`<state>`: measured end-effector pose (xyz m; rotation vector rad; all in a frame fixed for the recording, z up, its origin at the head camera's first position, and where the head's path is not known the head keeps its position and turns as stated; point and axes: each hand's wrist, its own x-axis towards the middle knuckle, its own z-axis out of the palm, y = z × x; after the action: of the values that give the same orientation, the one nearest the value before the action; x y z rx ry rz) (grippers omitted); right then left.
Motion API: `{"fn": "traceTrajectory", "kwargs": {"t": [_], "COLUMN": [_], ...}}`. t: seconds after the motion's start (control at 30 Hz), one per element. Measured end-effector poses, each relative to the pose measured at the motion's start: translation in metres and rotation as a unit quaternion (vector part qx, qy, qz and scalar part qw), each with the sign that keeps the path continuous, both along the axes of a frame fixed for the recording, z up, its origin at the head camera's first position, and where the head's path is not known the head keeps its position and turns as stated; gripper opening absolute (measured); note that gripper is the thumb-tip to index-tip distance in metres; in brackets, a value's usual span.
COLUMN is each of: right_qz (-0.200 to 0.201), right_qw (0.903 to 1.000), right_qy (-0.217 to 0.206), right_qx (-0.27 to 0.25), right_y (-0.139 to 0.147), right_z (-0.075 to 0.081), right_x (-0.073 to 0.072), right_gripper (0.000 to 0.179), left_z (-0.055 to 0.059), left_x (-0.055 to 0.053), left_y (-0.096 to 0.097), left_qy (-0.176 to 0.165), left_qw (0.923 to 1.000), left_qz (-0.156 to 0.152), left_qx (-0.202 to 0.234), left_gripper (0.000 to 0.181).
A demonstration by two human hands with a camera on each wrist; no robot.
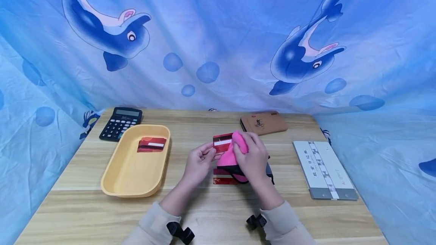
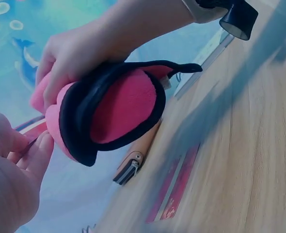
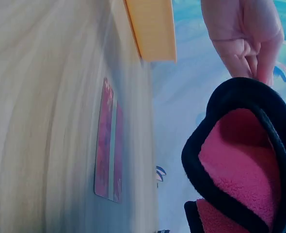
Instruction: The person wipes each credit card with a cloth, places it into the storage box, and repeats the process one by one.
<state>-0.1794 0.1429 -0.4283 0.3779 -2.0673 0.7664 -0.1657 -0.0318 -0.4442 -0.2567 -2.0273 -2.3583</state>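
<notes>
My left hand pinches a red card with a dark stripe and a white strip by its near left corner, above the table. In my right hand is a bunched pink cloth with black edging, gripped over the card's right end, which it hides. The left wrist view shows the cloth folded, its black edge forming a loop. Below the hands a second red card lies flat on the table, partly covered by the cloth in the head view.
At left stands a yellow tray holding another red card. Behind it lies a black calculator. A brown wallet is at the back; a white-and-grey notebook lies at right on the wooden table.
</notes>
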Motion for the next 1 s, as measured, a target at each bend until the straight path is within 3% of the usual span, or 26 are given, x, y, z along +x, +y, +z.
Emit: {"fn": "traceTrajectory", "kwargs": {"t": [0.07,0.23,0.33,0.63,0.73,1.0], "right_qz": [0.012,0.086,0.104,0.025,0.020,0.018], "right_qw": [0.9999,0.9951,0.9930,0.9993,0.9996,0.9996], "right_qy": [0.001,0.015,0.026,0.004,-0.012,-0.024], "right_qx": [0.009,0.046,0.051,0.027,0.014,-0.002], "right_y": [-0.003,-0.023,-0.030,-0.008,0.003,0.023], "right_z": [0.001,0.006,0.007,0.005,0.003,-0.004], "right_x": [0.001,0.009,0.012,0.005,0.002,-0.004], "right_gripper": [0.032,0.031,0.030,0.032,0.033,0.033], "left_z": [0.000,0.001,0.001,0.008,0.010,0.006], "left_x": [0.000,0.003,0.004,0.003,0.003,-0.004], "left_y": [0.000,0.004,0.003,-0.007,-0.012,-0.024], "left_qy": [0.007,0.035,0.043,0.009,0.005,-0.019], "left_qw": [0.9999,0.9970,0.9950,0.9985,0.9990,0.9989], "left_qz": [-0.004,-0.003,0.003,0.001,0.003,0.040], "left_qx": [-0.007,-0.070,-0.090,-0.054,-0.044,-0.013], "left_gripper": [0.030,0.031,0.033,0.030,0.030,0.030]}}
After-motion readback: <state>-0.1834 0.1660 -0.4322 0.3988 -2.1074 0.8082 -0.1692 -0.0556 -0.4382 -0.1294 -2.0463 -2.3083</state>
